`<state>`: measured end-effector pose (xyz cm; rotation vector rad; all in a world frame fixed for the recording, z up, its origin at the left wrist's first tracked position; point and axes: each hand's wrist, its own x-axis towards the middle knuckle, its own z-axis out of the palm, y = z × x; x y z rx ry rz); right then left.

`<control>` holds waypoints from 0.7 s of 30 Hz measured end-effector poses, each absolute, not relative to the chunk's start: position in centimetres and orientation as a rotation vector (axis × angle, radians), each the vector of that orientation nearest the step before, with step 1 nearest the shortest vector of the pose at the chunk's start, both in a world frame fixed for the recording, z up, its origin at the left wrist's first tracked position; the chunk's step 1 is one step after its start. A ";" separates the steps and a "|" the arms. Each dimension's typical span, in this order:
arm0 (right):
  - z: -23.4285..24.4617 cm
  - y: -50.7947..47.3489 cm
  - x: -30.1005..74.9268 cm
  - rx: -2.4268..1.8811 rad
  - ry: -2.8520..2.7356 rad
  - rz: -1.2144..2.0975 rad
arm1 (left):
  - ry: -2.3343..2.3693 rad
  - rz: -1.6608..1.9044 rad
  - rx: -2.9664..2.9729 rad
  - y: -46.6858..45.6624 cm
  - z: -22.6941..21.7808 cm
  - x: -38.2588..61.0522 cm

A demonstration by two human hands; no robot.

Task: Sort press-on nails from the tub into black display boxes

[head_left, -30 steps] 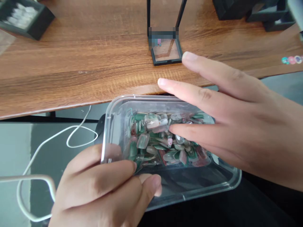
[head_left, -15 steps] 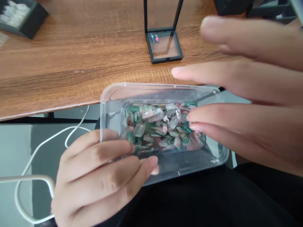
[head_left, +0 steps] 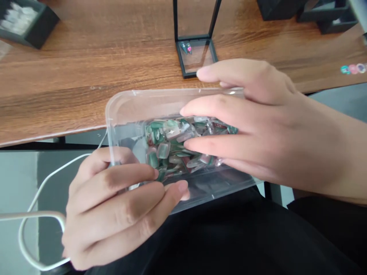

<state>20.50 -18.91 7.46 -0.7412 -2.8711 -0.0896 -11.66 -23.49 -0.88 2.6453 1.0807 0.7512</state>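
Observation:
A clear plastic container is tilted above my lap, in front of the table edge. Inside lies a heap of press-on nails in green, pink and clear tones. My left hand grips the container's near left side, its fingers curled over the rim. Reaching in from the right, my right hand has its fingers spread over the heap, with some fingertips down at the nails. Nothing shows held between those fingers. Past the container, an open black-framed display case holds two dark teal nails, one with a pink decoration.
The wooden table spans the far side. A black box of white pieces stands at the upper left, and black trays at the upper right. Small round coloured pieces lie at the right. A white cable hangs at the left.
My right hand has moved left and in over the container, its fingers now among the nails. The container has shifted slightly left and up, still in my left hand.

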 end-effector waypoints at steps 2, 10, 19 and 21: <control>7.3 -18.6 19.3 -0.785 -2.806 -0.113 | 1.060 0.767 2.665 -23.7 -0.8 -11.3; 7.7 -17.6 18.1 -0.890 -2.716 -0.011 | 0.692 1.157 2.798 -22.8 0.6 -9.8; 7.8 -17.3 19.6 -0.830 -2.585 0.123 | 0.653 1.127 2.807 -22.3 1.0 -9.5; 8.1 -17.4 19.9 -0.831 -2.585 0.136 | 0.660 1.103 2.819 -22.3 1.2 -9.4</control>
